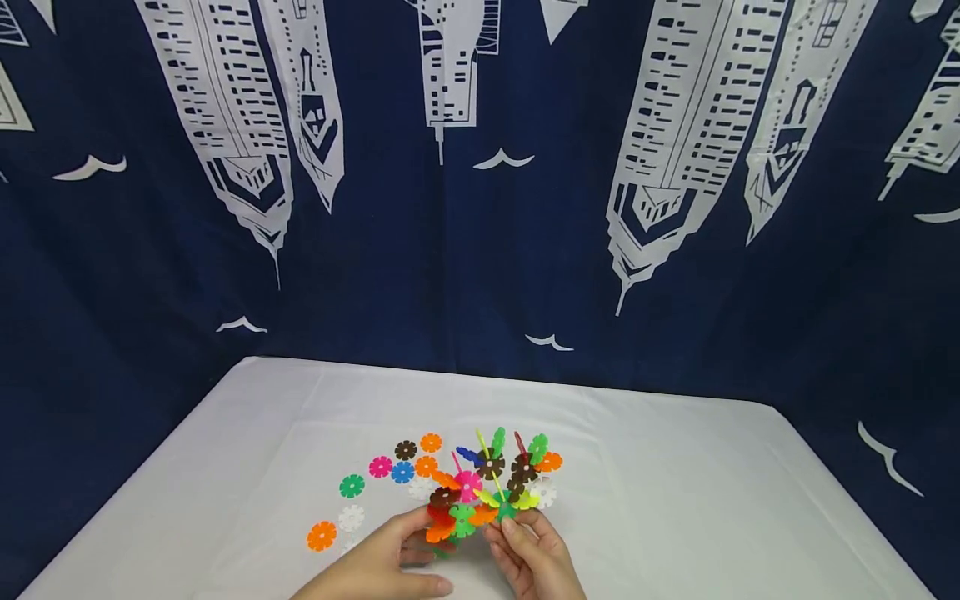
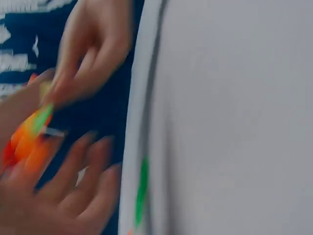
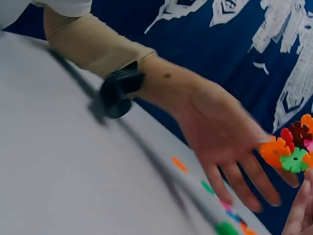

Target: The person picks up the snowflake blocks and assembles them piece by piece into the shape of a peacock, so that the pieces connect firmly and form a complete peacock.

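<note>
A cluster of interlocking notched plastic discs (image 1: 468,486), joined edge to edge in several colours, is held low at the near middle of the table in the head view. My left hand (image 1: 382,558) holds its left end by the red and orange discs; the right wrist view has that hand (image 3: 215,127) at an orange disc (image 3: 274,152), other fingers spread. My right hand (image 1: 532,554) pinches the near right part around a green disc (image 1: 504,504), thumb toward the head camera. Blur covers both hands in the left wrist view, where an orange disc (image 2: 27,147) shows between them.
Loose discs lie left of the cluster on the white-covered table (image 1: 675,500): an orange disc (image 1: 322,536), a green disc (image 1: 352,486), a pink disc (image 1: 380,467), a blue disc (image 1: 402,472) and others. Behind hangs a dark blue curtain (image 1: 450,275) with white building prints.
</note>
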The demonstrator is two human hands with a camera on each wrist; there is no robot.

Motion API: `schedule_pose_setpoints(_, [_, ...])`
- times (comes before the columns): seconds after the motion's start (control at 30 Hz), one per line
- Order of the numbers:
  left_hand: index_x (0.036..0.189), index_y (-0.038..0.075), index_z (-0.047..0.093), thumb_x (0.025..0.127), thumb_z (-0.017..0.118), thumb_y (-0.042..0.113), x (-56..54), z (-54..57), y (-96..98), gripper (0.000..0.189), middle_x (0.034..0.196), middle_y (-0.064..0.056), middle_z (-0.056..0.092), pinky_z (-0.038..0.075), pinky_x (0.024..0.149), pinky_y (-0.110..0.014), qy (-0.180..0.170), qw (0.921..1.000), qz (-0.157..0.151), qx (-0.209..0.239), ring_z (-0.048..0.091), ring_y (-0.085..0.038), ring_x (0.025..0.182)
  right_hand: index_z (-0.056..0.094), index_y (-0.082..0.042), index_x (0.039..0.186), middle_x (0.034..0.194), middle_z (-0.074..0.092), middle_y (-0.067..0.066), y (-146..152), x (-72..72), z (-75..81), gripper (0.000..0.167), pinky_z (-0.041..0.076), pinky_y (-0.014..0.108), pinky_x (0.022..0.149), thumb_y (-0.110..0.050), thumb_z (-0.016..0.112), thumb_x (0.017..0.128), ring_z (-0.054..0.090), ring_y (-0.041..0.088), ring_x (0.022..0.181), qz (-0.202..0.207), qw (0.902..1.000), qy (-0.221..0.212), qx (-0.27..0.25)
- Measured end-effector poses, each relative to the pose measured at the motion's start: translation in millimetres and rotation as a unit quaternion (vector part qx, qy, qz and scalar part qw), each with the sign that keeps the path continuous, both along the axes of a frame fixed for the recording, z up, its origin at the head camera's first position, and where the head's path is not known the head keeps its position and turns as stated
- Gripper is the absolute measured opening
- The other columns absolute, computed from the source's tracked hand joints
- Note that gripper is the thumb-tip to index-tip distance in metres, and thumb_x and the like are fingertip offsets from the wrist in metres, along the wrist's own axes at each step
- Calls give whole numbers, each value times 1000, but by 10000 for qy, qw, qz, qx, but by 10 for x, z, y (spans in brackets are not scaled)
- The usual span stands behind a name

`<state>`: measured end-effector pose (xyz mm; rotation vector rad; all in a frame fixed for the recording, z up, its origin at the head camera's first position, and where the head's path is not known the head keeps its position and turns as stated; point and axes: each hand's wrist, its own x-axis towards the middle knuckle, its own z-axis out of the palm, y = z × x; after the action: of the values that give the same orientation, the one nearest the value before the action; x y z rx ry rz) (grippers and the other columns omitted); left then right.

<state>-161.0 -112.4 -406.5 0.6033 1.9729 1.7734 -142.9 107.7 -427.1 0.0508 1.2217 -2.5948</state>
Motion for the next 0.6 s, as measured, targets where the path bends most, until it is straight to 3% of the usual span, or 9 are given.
schedule_pose_setpoints(0.07, [138, 0, 39, 84, 70, 12, 61, 19, 101, 64, 131, -13, 48, 44, 92, -41, -355, 9952, 608, 673, 50, -31, 113, 56, -13, 89, 93, 68, 5, -84, -24, 79, 7, 49, 24, 83, -8, 59, 93, 64, 14, 91, 62, 9998, 186, -66])
schedule_pose_setpoints(0.13, [138, -3, 35, 85, 68, 13, 74, 23, 198, 64, 131, -14, 49, 42, 95, -37, -374, 9840, 1147, 1311, 49, -28, 114, 55, -14, 90, 93, 67, 3, -172, -37, 136, 6, 49, 23, 82, -9, 57, 94, 64, 12, 91, 68, 9995, 318, -47])
schedule_pose_setpoints(0.23, [134, -4, 39, 86, 66, 10, 84, 29, 327, 57, 121, -11, 57, 40, 96, -32, -639, 9572, 1809, 2167, 54, -20, 108, 57, -16, 90, 92, 67, 0, -307, -46, 185, 8, 49, 20, 77, -10, 56, 95, 63, 9, 89, 12, 9995, 308, -74])
schedule_pose_setpoints(0.33, [127, -1, 46, 87, 64, 7, 107, 4, 434, 44, 111, -5, 62, 41, 94, -29, -958, 9241, 2209, 2968, 57, -16, 100, 59, -18, 90, 92, 67, -2, -427, -54, 195, 8, 47, 17, 73, -13, 56, 95, 62, 7, 87, -37, 9995, 262, -199])
schedule_pose_setpoints(0.37, [126, 0, 48, 87, 63, 6, 110, -4, 459, 41, 112, -4, 61, 40, 96, -29, -920, 9169, 2275, 3149, 56, -15, 101, 60, -18, 90, 91, 66, -3, -464, -60, 194, 8, 46, 17, 71, -13, 56, 95, 61, 6, 86, -47, 9993, 287, -251])
schedule_pose_setpoints(0.43, [125, 1, 49, 88, 61, 5, 121, -19, 484, 39, 114, -2, 60, 38, 97, -28, -775, 9113, 2340, 3298, 54, -14, 104, 61, -19, 90, 90, 66, -5, -528, -64, 183, 7, 44, 16, 68, -15, 57, 94, 60, 5, 83, -35, 9988, 363, -315])
schedule_pose_setpoints(0.53, [129, -2, 46, 87, 62, 5, 135, -12, 485, 45, 120, -4, 57, 35, 99, -28, -501, 9168, 2319, 3211, 50, -16, 110, 62, -20, 90, 87, 64, -7, -609, -60, 161, 9, 41, 15, 65, -15, 57, 95, 55, 4, 77, 72, 9974, 646, -313])
schedule_pose_setpoints(0.6, [131, -4, 44, 87, 63, 6, 140, 19, 473, 50, 123, -3, 56, 34, 99, -27, -455, 9156, 2464, 3146, 48, -16, 112, 62, -21, 89, 84, 62, -9, -660, -51, 161, 9, 39, 15, 63, -15, 57, 94, 52, 4, 73, 182, 9963, 811, -224])
